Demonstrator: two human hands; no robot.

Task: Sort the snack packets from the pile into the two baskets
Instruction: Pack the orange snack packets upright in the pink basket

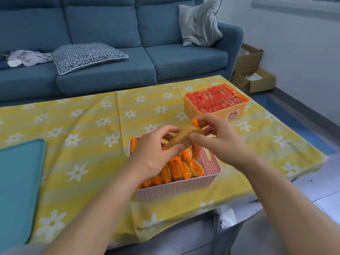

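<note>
Far left, at the table edge: flat teal plastic tray point(20, 190), partly out of frame. Behind it, on the seat of the blue fabric sofa point(110, 24): crumpled pale garments point(27, 57), then a black-and-white herringbone cushion point(88, 56) lying flat. Table covering: yellow striped cloth with white daisies point(92, 126). Centre: left hand point(154, 155), thumb and fingers pinched on the lower end of a clear snack packet with an orange end and a golden-brown pastry inside point(184, 137). The packet is held tilted in the air above the far part of the pink woven-pattern plastic basket point(176, 188), upper end toward the right. The basket holds rows of orange-wrapped packets point(180, 170) of the same kind, standing on edge. Right hand point(219, 142): fingertips clamped on the packet's upper end, thumb under it. Farther right and back, well apart from the pink one: yellow-orange plastic basket point(220, 113) with an animal sticker on its front wall, filled with red packets point(215, 100). On the sofa's right end: grey pillow point(200, 23), upright against the arm. On the floor beyond: open brown cardboard boxes point(253, 80).
</note>
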